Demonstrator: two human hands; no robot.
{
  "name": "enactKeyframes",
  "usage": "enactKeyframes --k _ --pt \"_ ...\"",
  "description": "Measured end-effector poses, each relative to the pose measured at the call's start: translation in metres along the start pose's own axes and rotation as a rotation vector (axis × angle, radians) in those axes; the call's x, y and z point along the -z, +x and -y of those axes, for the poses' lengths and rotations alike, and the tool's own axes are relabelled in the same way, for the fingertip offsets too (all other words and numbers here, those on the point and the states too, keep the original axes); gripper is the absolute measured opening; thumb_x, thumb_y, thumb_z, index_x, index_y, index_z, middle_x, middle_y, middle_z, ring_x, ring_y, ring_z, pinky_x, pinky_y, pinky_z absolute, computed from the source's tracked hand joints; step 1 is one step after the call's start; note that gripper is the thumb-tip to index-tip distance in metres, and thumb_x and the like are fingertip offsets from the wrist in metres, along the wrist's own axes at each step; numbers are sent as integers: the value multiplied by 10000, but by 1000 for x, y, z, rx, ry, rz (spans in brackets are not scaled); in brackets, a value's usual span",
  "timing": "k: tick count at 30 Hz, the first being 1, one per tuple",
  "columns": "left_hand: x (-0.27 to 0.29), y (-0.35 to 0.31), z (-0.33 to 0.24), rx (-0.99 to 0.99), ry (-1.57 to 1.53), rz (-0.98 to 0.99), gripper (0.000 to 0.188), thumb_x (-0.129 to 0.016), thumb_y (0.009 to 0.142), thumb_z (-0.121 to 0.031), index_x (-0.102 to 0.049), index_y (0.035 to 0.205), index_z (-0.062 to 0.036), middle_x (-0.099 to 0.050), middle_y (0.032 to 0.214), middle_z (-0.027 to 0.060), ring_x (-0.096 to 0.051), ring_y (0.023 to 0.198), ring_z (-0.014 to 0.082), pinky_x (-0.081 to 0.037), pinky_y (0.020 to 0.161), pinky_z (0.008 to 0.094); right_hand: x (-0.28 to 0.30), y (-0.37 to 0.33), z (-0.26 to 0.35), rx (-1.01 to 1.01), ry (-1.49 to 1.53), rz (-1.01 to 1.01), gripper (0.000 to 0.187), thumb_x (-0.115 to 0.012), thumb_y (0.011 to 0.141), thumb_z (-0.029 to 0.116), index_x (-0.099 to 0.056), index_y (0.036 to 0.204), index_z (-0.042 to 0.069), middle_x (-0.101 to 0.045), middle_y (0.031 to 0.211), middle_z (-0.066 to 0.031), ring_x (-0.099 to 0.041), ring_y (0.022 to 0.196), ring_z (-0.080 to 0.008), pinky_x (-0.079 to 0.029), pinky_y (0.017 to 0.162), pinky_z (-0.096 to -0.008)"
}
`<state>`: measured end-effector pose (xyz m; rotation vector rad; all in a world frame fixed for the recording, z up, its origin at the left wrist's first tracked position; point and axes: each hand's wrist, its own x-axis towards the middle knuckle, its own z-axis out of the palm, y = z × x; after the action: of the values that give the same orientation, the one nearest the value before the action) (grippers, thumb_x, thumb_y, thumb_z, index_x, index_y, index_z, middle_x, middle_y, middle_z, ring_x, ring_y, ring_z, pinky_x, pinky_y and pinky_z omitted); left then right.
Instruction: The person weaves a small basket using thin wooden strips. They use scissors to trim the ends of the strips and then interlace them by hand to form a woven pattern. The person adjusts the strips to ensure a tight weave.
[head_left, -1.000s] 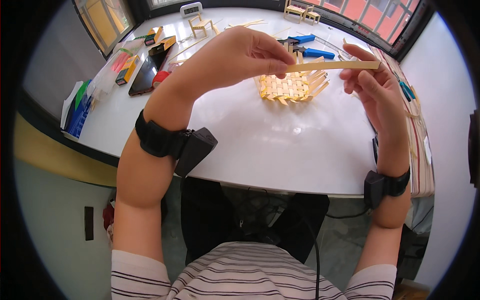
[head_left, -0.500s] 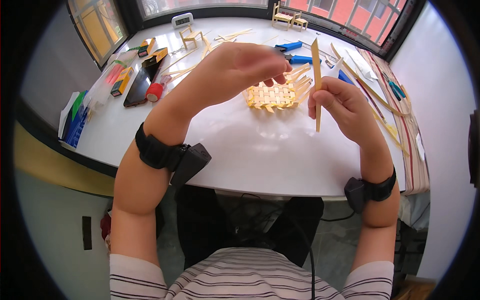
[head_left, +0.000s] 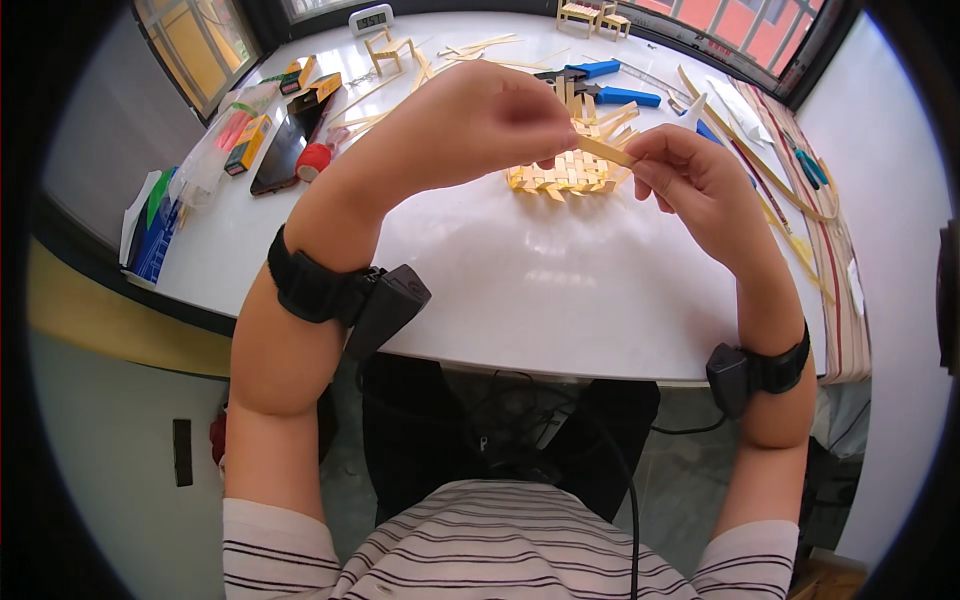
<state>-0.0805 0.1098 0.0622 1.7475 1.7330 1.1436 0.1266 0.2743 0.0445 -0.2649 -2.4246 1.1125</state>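
Note:
A short pale bamboo strip (head_left: 604, 152) stretches between my two hands, above the table. My left hand (head_left: 500, 115) pinches its left end, with the fingertips partly hidden behind the hand. At the other end, the thumb and fingers of my right hand (head_left: 690, 185) are closed on the strip. Just beyond and below lies a small woven piece of bamboo strips (head_left: 560, 178), its loose ends sticking up at the back and right. Part of the weave is hidden behind my left hand and the strip.
Blue-handled pliers (head_left: 625, 97) lie behind the weave. Loose strips (head_left: 480, 46) and a tiny chair (head_left: 388, 50) stand farther back. At left are a phone (head_left: 283, 150), a red roll (head_left: 314, 160) and small yellow boxes (head_left: 248, 145). Teal-handled cutters (head_left: 810, 168) rest on striped cloth at right.
The strip has turned from upright in my right hand alone to nearly level between both hands. My left hand has closed on its free end.

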Motion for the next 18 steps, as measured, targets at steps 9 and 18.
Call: enactKeyframes --k 9,18 --pt "26 -1 22 -130 428 -39 307 -761 918 -344 -773 1038 -62 -750 971 58 -682 931 173 -520 864 329 -5 -1 2 13 -116 8 107 -689 950 74 -656 976 -25 -629 762 -60 -558 673 -115 -487 651 -253" --pt "10 -8 30 -314 693 57 123 -769 850 -121 -782 971 -102 -651 1356 109 -431 1433 287 -299 1205 443 -19 -1 -1 251 -234 3 86 -693 907 19 -660 971 -27 -663 842 -113 -634 737 -198 -540 709 -296"
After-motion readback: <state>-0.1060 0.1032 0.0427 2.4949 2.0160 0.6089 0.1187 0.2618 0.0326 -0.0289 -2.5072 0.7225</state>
